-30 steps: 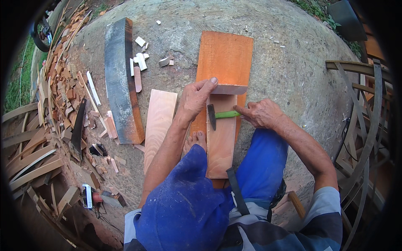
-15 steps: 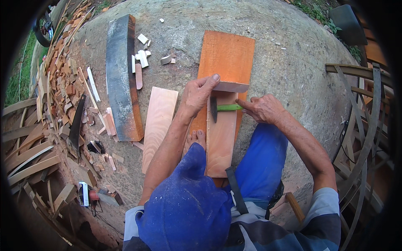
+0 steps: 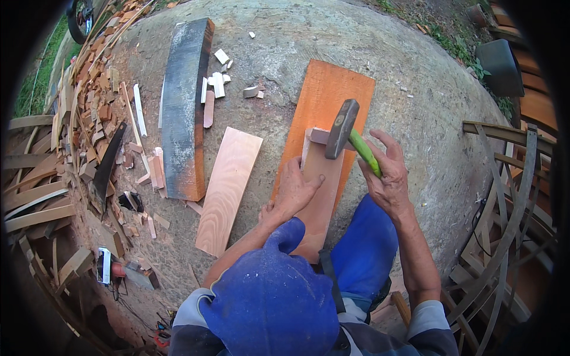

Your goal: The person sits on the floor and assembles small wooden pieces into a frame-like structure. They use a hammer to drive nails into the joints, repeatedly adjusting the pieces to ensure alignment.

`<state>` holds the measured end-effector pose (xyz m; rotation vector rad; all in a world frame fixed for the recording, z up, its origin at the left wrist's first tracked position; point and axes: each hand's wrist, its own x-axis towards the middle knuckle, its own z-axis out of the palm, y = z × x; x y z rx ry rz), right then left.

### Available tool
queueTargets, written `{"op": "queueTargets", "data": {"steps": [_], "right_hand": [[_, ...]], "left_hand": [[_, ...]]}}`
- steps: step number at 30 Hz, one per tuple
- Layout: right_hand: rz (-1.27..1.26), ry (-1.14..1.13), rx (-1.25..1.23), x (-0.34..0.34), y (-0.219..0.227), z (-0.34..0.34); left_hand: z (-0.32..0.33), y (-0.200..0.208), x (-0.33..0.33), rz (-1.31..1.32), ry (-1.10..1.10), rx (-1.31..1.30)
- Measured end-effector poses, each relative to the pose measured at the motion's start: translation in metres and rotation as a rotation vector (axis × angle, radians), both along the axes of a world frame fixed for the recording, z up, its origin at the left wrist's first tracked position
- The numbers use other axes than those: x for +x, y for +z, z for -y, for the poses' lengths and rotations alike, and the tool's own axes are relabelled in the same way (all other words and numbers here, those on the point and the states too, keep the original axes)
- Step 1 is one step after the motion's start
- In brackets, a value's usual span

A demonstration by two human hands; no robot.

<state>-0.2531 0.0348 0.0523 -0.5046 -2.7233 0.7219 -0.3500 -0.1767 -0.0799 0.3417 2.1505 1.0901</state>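
My right hand is closed around the green handle of a hammer. The hammer's dark metal head is over the far end of a narrow pale pink wooden board. That board lies along a wider orange wooden board. My left hand grips the narrow board, fingers at its left edge and thumb across its face. A small pinkish-brown face shows at its far end, partly behind the hammer head; I cannot tell whether it is a separate block.
Left of my left arm lies another pale board. Beyond it is a thick, dark-faced timber with white offcuts beside it. A handsaw and piled scraps stand further left. Curved wooden strips fill the right side.
My left hand has moved from the orange piece's raised edge down onto the narrow board. The orange piece now looks flatter. My right hand has lifted and turned the hammer.
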Motion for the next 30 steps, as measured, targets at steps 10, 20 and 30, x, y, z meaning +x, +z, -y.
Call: {"op": "queueTargets", "data": {"steps": [10,20,30], "right_hand": [[-0.205,-0.33,-0.837,-0.005,-0.058,0.008],[-0.632,-0.232,-1.07,0.03,0.037,-0.058],[-0.371,-0.379,-1.25,0.033,0.031,-0.024]], "left_hand": [[-0.008,0.013,0.0,0.18,-0.035,-0.105],[-0.074,0.121,-0.044,-0.029,-0.228,0.419],[-0.086,0.213,-0.133,-0.996,-0.769,0.129]]}}
